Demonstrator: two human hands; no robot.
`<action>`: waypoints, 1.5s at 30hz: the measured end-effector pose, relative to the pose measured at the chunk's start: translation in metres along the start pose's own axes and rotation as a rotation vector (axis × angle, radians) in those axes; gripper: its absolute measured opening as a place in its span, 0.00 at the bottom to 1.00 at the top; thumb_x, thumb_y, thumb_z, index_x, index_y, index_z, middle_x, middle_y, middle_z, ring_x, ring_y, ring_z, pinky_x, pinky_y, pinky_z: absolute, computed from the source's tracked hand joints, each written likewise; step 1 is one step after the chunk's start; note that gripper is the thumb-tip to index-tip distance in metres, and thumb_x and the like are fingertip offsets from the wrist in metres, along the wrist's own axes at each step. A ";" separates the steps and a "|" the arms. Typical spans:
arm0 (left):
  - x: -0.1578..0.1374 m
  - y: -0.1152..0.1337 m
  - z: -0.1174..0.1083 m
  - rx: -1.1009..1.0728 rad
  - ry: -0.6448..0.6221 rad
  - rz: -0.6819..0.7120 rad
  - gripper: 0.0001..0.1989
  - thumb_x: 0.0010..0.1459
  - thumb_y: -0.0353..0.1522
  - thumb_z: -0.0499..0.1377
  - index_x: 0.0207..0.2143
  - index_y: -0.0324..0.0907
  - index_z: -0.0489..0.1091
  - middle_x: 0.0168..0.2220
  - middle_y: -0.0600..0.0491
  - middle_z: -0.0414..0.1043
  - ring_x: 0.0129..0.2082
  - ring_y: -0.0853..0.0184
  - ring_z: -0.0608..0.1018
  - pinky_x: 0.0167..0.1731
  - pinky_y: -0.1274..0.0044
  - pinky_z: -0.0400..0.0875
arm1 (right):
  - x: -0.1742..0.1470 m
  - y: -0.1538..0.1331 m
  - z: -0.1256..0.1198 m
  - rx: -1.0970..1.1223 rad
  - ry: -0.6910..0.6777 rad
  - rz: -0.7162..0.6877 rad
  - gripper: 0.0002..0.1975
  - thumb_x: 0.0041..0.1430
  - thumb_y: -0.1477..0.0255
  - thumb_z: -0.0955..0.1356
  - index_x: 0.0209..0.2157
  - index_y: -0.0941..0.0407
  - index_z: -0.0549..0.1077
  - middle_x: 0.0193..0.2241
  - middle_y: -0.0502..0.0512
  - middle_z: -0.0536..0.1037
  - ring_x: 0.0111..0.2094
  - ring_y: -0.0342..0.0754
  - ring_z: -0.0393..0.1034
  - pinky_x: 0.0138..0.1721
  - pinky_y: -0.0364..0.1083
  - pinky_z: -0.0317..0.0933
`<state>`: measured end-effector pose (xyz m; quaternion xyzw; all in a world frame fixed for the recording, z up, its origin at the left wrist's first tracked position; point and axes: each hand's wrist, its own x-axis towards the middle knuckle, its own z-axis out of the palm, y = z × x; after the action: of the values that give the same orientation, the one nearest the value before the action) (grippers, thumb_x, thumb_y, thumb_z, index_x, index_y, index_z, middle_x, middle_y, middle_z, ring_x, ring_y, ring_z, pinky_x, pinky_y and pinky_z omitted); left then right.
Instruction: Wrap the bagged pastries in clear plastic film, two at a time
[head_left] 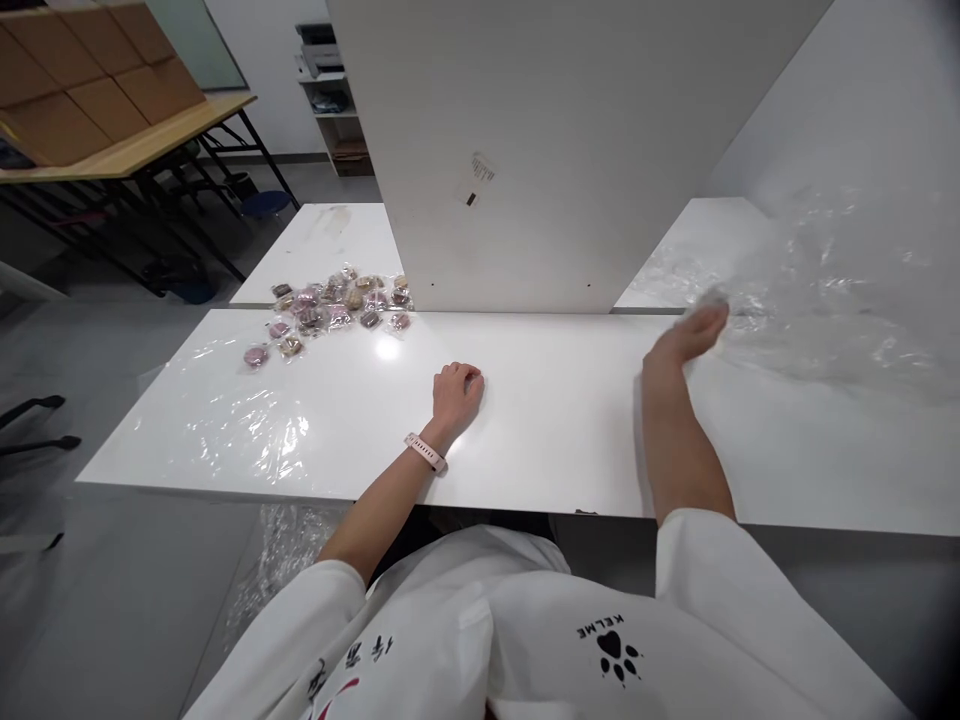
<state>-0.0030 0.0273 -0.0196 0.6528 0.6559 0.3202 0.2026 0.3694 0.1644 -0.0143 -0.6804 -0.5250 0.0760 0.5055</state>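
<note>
My left hand (456, 393) rests on the white table (555, 420) with its fingers curled in, and nothing shows in them. A pale pink wristband (425, 452) circles that wrist. Off to the right, my right hand (697, 332) is at the near-left edge of a large sheet of clear plastic film (832, 310). Its fingers are bent and slightly blurred, closed on the edge of the film. Left of centre lies a loose heap of small round pieces (337, 305), pink, brown and yellowish, each in a clear wrapper.
A tall white panel (517, 150) with a label stands upright behind the table. Clear film (255, 430) lies shiny on the table's left part, and more plastic (277, 560) hangs below its front edge. Cardboard boxes (105, 85) stand on a wooden table at the back left.
</note>
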 end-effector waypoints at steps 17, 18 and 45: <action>0.002 -0.001 0.002 0.034 -0.014 0.011 0.08 0.58 0.29 0.54 0.36 0.46 0.72 0.38 0.51 0.73 0.42 0.60 0.72 0.48 0.66 0.61 | -0.014 -0.009 -0.032 -0.416 0.111 0.032 0.28 0.72 0.64 0.51 0.58 0.62 0.70 0.71 0.70 0.44 0.71 0.55 0.28 0.61 0.70 0.24; 0.002 -0.001 0.002 0.038 -0.017 0.009 0.08 0.58 0.29 0.54 0.37 0.47 0.72 0.38 0.51 0.73 0.42 0.60 0.72 0.49 0.66 0.61 | -0.008 -0.006 -0.042 -0.410 0.092 0.037 0.29 0.72 0.63 0.51 0.60 0.64 0.68 0.70 0.72 0.46 0.71 0.55 0.28 0.62 0.70 0.21; -0.056 -0.021 -0.088 -0.977 -0.719 -0.490 0.28 0.55 0.45 0.66 0.54 0.40 0.69 0.40 0.42 0.80 0.29 0.65 0.79 0.32 0.72 0.74 | -0.338 -0.233 -0.025 0.332 -1.355 -0.732 0.16 0.69 0.65 0.62 0.54 0.51 0.74 0.52 0.52 0.77 0.50 0.50 0.66 0.54 0.53 0.61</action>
<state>-0.0746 -0.0408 0.0199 0.3836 0.4559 0.2875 0.7499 0.0892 -0.1325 0.0320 -0.1853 -0.8912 0.3805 0.1634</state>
